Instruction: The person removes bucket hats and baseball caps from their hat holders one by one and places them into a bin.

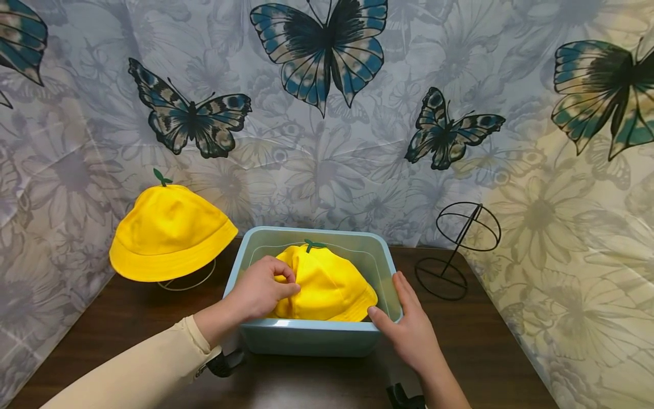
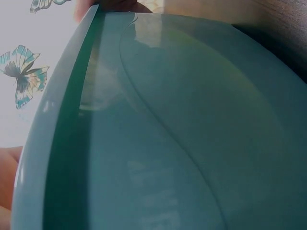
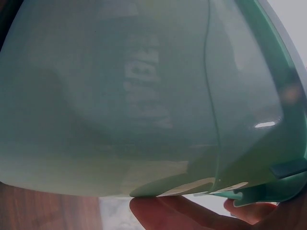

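A yellow bucket hat [image 1: 332,284] with a green sprout on top lies inside a pale blue-green plastic bin [image 1: 311,339]. My left hand [image 1: 263,287] reaches over the bin's front left rim and pinches the hat's left side between thumb and curled fingers. At the front right corner, my right hand [image 1: 409,324] grips the bin's rim, its thumb inside near the hat's brim and its fingers along the outer wall. The right wrist view shows those fingers [image 3: 163,211] against the bin wall. Mostly bin wall [image 2: 168,120] fills the left wrist view.
A second yellow hat [image 1: 171,230] with a green sprout sits on a wire stand [image 1: 191,284] left of the bin. To the right stands a bare black wire hat stand [image 1: 455,250]. Behind the dark wooden table [image 1: 194,392] hangs a butterfly-patterned cloth [image 1: 327,170].
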A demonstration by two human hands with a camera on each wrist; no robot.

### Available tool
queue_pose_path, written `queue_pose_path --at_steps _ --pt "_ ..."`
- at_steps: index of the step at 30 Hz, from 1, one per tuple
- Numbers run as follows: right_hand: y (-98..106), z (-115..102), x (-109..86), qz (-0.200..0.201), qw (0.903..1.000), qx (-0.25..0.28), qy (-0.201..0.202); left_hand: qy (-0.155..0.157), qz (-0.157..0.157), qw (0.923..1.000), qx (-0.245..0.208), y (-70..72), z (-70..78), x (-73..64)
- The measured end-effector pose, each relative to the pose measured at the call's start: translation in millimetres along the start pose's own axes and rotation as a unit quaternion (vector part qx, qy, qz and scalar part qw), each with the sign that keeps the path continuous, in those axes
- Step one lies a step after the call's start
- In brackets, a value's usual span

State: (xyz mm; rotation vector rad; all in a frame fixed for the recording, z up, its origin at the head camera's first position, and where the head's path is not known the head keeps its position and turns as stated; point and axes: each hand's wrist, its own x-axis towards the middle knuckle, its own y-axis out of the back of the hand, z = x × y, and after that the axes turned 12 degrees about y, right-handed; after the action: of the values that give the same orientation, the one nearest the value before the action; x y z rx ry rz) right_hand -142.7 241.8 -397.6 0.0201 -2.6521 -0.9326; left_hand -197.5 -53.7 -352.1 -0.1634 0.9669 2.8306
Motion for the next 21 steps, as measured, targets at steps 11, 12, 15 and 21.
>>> queue_pose_path --at_steps 11,12,15,21 --pt "-0.1 -0.2 0.3 0.002 1.0000 -0.002 0.001 0.004 -0.008 0.9998 0.020 1.3 2.1 -2.7" --pt "-0.1 -0.3 0.4 0.002 1.0000 -0.003 0.001 0.004 -0.008 0.9997 0.022 1.4 2.2 -2.8" --pt "0.1 -0.6 0.5 0.001 1.0000 -0.006 0.000 0.004 -0.007 0.9995 0.029 1.3 2.5 -2.9" --pt "0.2 -0.2 -0.1 0.002 1.0000 -0.002 0.002 -0.007 -0.005 0.9989 0.045 1.1 2.1 -4.0"
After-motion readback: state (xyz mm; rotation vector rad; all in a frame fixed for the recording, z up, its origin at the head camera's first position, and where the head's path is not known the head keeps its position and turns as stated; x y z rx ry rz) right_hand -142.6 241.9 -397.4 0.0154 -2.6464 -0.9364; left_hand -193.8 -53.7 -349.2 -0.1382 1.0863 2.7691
